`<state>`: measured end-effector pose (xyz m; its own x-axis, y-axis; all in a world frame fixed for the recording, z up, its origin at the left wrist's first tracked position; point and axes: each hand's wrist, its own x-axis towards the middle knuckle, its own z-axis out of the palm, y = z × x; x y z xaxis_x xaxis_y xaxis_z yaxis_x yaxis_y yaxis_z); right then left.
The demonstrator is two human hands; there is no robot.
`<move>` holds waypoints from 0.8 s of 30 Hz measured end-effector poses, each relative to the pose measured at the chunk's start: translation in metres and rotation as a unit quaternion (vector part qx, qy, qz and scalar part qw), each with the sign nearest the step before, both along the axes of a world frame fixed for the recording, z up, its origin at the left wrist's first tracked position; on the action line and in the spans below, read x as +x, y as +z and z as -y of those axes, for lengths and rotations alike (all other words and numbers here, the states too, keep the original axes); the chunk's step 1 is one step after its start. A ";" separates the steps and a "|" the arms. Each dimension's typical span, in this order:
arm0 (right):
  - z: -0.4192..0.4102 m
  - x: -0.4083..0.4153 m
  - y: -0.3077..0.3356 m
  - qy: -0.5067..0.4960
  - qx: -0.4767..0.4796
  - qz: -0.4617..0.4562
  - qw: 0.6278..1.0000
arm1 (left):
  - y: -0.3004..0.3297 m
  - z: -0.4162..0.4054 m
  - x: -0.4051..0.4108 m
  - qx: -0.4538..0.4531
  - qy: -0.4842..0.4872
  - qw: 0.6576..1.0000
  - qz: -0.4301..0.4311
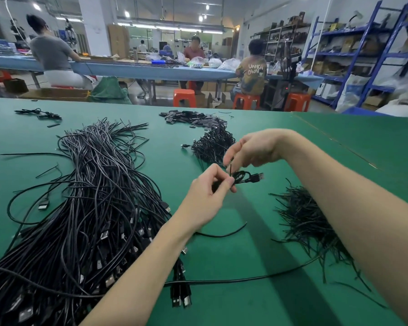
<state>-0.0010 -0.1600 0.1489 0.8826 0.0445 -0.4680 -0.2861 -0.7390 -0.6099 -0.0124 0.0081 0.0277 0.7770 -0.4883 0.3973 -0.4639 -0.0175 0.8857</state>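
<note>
Above the green table [222, 267] my left hand [206, 198] grips a small coiled black USB cable [245, 178], its plug pointing right. My right hand [250, 149] hovers just above the coil and pinches the upright end of a thin black twist tie [230, 169] that wraps the coil. A big heap of loose black USB cables [92, 208] sprawls over the left of the table. A pile of black twist ties [309, 222] lies to the right under my right forearm. A heap of bundled cables [212, 142] sits behind my hands.
A scatter of small flat black pieces [189, 116] lies at the table's far edge, and a few more pieces [40, 113] at the far left. One long cable [245, 277] runs across the near table. Beyond are orange stools [184, 97], seated people at a blue table, and blue shelving [363, 55].
</note>
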 end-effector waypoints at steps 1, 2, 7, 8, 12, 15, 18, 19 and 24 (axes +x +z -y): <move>-0.008 0.003 0.006 0.009 -0.041 0.024 0.999 | -0.002 0.002 0.000 0.009 0.036 0.999 0.025; -0.015 0.005 0.009 0.011 -0.071 0.058 0.996 | -0.003 0.003 0.000 0.005 0.069 0.997 0.030; -0.033 -0.006 -0.002 0.024 -0.054 0.260 0.964 | -0.004 -0.003 0.009 -0.083 0.146 0.983 -0.077; -0.034 -0.011 -0.006 0.033 -0.033 0.291 0.955 | -0.003 -0.004 0.011 -0.107 0.141 0.978 -0.108; -0.039 -0.028 -0.020 0.080 -0.088 0.422 0.899 | 0.001 -0.003 0.014 -0.191 0.114 0.957 -0.184; -0.042 -0.043 -0.029 0.127 -0.159 0.475 0.856 | 0.002 -0.005 0.014 -0.200 0.140 0.956 -0.163; -0.046 -0.053 -0.041 0.105 -0.171 0.497 0.844 | 0.001 -0.009 0.015 -0.156 0.195 0.966 -0.065; -0.048 -0.054 -0.044 0.071 -0.145 0.500 0.851 | 0.001 -0.010 0.014 -0.135 0.217 0.967 -0.020; -0.059 -0.051 -0.055 -0.110 -0.028 0.520 0.847 | -0.002 -0.007 0.001 -0.105 0.280 0.945 0.130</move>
<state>-0.0520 -0.1014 0.0943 0.8030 -0.1701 0.5712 0.2501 -0.7738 -0.5820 -0.0111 0.0146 0.0255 0.7526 0.0813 0.6535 -0.6369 -0.1622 0.7537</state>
